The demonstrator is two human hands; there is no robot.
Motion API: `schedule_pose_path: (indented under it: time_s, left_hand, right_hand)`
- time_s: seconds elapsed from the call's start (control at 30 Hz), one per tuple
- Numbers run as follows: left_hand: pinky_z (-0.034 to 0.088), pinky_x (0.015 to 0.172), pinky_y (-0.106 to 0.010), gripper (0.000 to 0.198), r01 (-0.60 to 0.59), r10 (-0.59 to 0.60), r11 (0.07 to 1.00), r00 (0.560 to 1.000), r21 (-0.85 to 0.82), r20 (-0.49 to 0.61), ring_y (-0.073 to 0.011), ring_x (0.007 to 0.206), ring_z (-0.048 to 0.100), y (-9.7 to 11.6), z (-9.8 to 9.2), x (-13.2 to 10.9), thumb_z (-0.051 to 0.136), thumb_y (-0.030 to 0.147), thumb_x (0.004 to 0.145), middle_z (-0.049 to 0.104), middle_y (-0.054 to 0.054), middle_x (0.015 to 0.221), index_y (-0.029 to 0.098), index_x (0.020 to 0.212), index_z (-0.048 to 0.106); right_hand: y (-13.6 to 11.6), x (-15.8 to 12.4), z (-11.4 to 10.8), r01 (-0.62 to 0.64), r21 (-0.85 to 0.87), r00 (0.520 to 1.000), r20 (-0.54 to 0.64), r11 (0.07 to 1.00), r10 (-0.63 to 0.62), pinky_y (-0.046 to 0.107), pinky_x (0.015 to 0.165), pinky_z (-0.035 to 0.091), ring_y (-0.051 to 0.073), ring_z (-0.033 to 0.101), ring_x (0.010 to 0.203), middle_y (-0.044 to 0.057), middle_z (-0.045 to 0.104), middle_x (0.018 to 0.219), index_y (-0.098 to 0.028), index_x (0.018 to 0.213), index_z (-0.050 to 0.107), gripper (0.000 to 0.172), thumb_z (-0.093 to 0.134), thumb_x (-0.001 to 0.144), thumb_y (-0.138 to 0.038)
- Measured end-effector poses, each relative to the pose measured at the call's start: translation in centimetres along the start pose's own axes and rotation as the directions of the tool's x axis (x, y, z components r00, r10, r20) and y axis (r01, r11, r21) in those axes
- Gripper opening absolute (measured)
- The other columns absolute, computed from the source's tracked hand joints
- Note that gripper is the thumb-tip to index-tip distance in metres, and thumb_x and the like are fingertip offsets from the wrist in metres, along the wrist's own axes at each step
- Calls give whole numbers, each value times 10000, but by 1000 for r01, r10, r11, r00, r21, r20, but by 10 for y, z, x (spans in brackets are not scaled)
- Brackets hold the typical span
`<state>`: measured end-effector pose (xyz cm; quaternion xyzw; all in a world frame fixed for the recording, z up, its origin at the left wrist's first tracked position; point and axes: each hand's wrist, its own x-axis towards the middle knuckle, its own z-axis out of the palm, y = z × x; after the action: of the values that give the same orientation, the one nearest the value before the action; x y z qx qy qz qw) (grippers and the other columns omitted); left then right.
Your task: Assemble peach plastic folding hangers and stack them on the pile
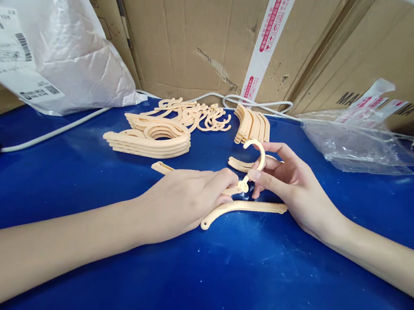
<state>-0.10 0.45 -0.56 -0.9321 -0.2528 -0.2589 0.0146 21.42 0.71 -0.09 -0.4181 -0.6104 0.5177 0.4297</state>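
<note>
My left hand (186,195) is closed around a cream plastic hanger arm (162,167), whose far end sticks out to the left. Between the thumb and fingers of my right hand (284,178) is a cream hanger hook (261,157), its curve upward. Hook and arm meet at a round joint (242,186); whether they are locked together I cannot tell. A loose curved hanger arm (242,207) lies on the blue table just below my hands. Behind my right fingers rests another curved piece (239,164), partly hidden.
Stacked hanger pieces (148,146) lie at the left, with a pile of loose hooks (197,114) behind them and upright-looking arms (251,125) beside those. A white cable (56,133), a silvery parcel (54,36), clear plastic bags (358,143) and cardboard boxes (193,30) border the blue table (234,292).
</note>
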Motion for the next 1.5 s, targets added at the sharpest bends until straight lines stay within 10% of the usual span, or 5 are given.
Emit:
schedule_pose_path:
  time_s: [1.5]
  left_hand:
    - [305, 431, -201, 148, 60, -63, 997, 995, 38, 73, -93, 420, 446, 5, 1, 2, 365, 214, 1007, 440, 86, 581, 195, 863, 394]
  right_hand:
    - [-8, -5, 4, 57, -131, 997, -51, 990, -65, 320, 694, 521, 155, 655, 729, 1, 687, 793, -213, 1147, 530, 413, 718, 809, -360]
